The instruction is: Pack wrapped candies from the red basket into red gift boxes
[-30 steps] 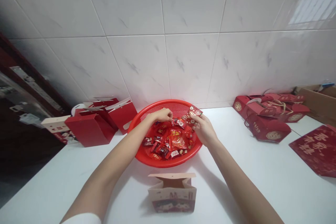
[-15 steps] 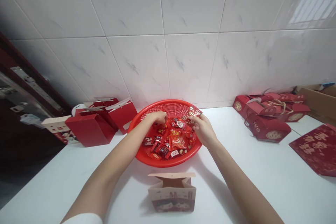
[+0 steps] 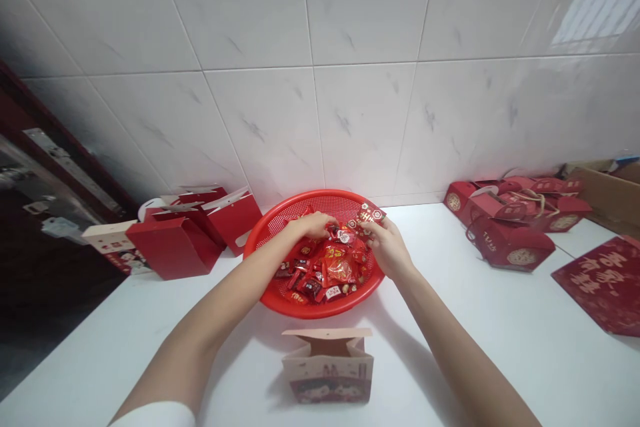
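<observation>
A red plastic colander (image 3: 270,300) holds several wrapped candies (image 3: 340,270), mostly in red wrappers. My left hand (image 3: 316,225) is over its back part with the fingers curled together; what they hold, if anything, is hidden. Pinched in my right hand (image 3: 389,245) at the right rim is a red packet (image 3: 373,213) with gold and white flower print. A candy with a white label (image 3: 344,235) lies between the two hands. In front of the colander stands a printed paper gift box (image 3: 330,377), its top open toward me.
Red gift boxes (image 3: 175,250) and a cream printed box (image 3: 113,233) stand at the left by the tiled wall. Several dark red boxes (image 3: 515,240) are piled at the right. Beyond them sit a cardboard box (image 3: 607,190) and a flat red box (image 3: 603,283).
My left hand has moved right across the candies, closer to my right hand. My right hand and the packet have stayed nearly still.
</observation>
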`<control>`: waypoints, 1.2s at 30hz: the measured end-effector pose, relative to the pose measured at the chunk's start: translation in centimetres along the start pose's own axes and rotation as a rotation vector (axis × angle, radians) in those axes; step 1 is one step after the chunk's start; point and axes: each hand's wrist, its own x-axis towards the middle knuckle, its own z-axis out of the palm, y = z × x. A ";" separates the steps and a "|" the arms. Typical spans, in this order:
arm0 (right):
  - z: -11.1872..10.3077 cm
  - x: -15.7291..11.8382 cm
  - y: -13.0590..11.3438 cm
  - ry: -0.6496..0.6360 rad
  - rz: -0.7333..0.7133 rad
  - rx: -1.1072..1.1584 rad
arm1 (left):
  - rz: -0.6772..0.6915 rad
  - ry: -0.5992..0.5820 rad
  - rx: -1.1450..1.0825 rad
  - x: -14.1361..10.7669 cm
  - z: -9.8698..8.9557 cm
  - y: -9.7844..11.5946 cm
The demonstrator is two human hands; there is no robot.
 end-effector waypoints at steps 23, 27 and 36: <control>0.1 0.1 0.1 0.014 -0.015 0.016 | -0.029 0.079 0.107 0.9 1.3 0.7; 0.1 0.0 0.0 0.015 -0.017 0.017 | -0.055 0.065 0.083 0.8 1.0 0.5; 0.0 0.0 0.2 0.036 -0.002 0.008 | -0.067 0.118 -0.081 0.7 0.9 0.6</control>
